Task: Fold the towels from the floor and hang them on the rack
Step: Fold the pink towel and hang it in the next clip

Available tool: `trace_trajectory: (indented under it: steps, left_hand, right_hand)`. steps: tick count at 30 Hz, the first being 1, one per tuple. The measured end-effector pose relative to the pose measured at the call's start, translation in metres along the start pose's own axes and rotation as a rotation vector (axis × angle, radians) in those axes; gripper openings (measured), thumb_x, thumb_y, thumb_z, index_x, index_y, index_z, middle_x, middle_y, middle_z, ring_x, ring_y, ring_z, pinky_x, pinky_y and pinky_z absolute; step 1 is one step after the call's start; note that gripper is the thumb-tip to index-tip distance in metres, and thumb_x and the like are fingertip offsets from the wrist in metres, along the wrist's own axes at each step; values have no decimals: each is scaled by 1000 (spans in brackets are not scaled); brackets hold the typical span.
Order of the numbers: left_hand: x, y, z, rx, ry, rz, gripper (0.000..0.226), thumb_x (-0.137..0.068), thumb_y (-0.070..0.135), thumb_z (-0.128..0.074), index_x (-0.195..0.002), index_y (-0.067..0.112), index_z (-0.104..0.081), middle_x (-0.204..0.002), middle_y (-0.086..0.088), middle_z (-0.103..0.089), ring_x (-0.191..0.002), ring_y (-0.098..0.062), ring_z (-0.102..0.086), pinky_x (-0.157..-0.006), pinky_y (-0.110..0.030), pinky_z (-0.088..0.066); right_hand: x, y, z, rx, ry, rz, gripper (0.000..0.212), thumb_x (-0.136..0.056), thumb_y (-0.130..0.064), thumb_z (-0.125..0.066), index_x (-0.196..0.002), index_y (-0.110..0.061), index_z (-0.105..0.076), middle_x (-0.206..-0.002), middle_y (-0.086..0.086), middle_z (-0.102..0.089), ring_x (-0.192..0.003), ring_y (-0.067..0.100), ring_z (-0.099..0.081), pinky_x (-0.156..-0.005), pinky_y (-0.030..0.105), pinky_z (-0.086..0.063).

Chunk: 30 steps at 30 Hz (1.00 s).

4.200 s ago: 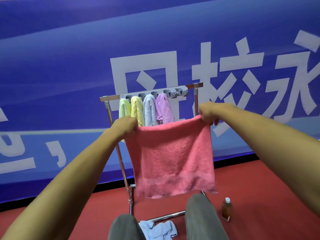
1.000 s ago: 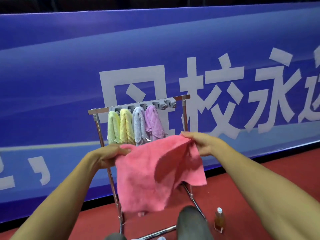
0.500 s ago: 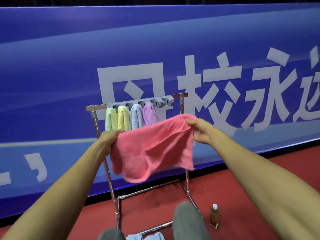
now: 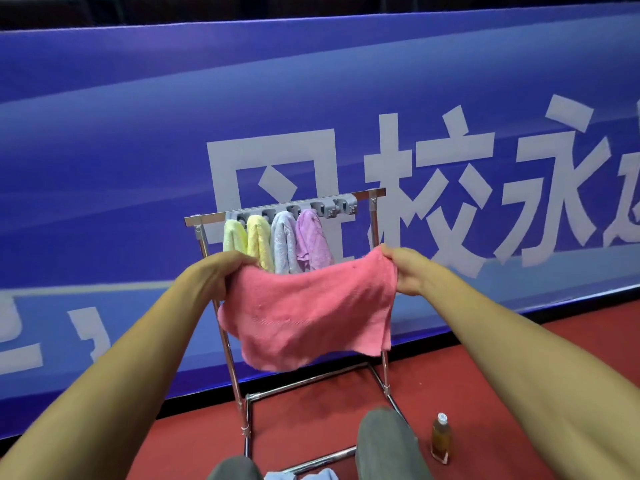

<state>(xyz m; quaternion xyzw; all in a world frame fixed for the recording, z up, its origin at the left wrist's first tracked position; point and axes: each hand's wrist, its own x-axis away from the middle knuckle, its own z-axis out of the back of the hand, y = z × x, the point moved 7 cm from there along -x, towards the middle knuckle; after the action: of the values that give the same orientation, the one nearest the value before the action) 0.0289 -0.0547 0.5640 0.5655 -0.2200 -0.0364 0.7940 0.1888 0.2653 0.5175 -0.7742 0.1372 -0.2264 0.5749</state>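
Pink towel point(image 4: 308, 317) sags in the middle of the frame, in front of the rack point(image 4: 207, 218), held up between both hands. The left hand point(image 4: 221, 271) grips its upper left corner and the right hand point(image 4: 407, 271) its upper right corner, fingers point(image 4: 390, 252) curled around the cloth.

Both my forearms are bare right to the frame edge, and so are my left hand point(image 4: 221, 271) and right hand point(image 4: 412, 271). Grey trousers: right knee point(image 4: 384, 445) in front of the rack point(image 4: 374, 223) right foot, left knee point(image 4: 235, 469) by its left foot, cut off.
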Motion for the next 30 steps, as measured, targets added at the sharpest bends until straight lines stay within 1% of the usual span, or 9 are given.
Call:
trace_trajectory:
  steps: [3, 6, 8, 12, 16, 19, 22, 26, 30]
  left_hand:
    - [0, -5, 6, -84, -90, 47, 58, -73, 25, -87, -120, 3, -62, -108, -11, -67, -99, -26, -65, -98, -41, -51]
    - [4, -1, 4, -53, -188, -9, 61, -72, 23, -88, -122, 7, -59, -109, -7, -63, -96, -22, -62, -87, -39, -55]
    - [11, 7, 0, -48, -268, -103, 46, -83, 12, -80, -123, 17, -58, -119, -9, -64, -99, -25, -67, -84, -42, -57]
    - [17, 19, -4, -104, -344, -273, 46, -87, -9, -65, -123, 19, -71, -116, -16, -71, -96, -27, -70, -83, -41, -57]
    - [23, 19, -16, -530, -358, -349, 27, -81, 1, -77, -107, 9, -78, -106, -18, -75, -101, -32, -72, -88, -41, -59]
    - [17, 20, -21, -834, -228, -382, 32, -72, 20, -90, -100, 14, -77, -101, -9, -76, -97, -25, -73, -88, -38, -60]
    - [9, 30, -24, -944, -69, -439, 32, -70, 36, -91, -88, 15, -74, -91, -2, -73, -86, -17, -68, -73, -29, -56]
    - [4, 47, -32, -1053, 65, -548, 41, -79, 53, -79, -63, 19, -62, -63, 5, -55, -58, -11, -49, -51, -23, -35]
    - [-9, 67, -35, -1101, 260, -684, 49, -92, 55, -62, -64, 15, -59, -72, -8, -61, -65, -22, -51, -57, -30, -37]
  right_hand:
    - [0, -7, 8, 104, 88, -28, 35, -99, -21, -63, -126, 2, -61, -89, 11, -71, -72, 23, -69, -61, 35, -58]
    - [9, -10, 7, 302, 82, -189, 47, -88, -33, -77, -122, -3, -64, -87, 8, -68, -69, 23, -66, -63, 36, -59]
    - [15, -21, 4, 457, 38, -207, 50, -82, -36, -83, -117, -6, -65, -97, 9, -67, -78, 24, -66, -71, 39, -60]
    - [14, -52, -12, 469, -38, -11, 54, -74, -19, -89, -118, -3, -62, -127, 10, -62, -108, 25, -63, -93, 43, -57]
    - [21, -71, -29, 746, -170, 99, 52, -74, -9, -88, -122, -12, -66, -115, 9, -66, -100, 23, -68, -75, 34, -59]
    - [24, -73, -33, 1128, -176, 162, 40, -68, -12, -92, -104, -4, -74, -95, 12, -72, -83, 23, -67, -75, 35, -57]
    - [22, -77, -32, 1483, -84, 224, 45, -66, -35, -92, -96, -7, -74, -85, 0, -67, -79, 19, -62, -70, 32, -49]
    - [18, -80, -27, 1586, -5, 228, 63, -60, -64, -87, -95, -16, -70, -94, -2, -70, -91, 21, -68, -83, 36, -55]
    - [3, -88, -30, 1584, 83, 322, 64, -71, -74, -73, -84, -12, -60, -88, 4, -64, -77, 21, -58, -69, 33, -45]
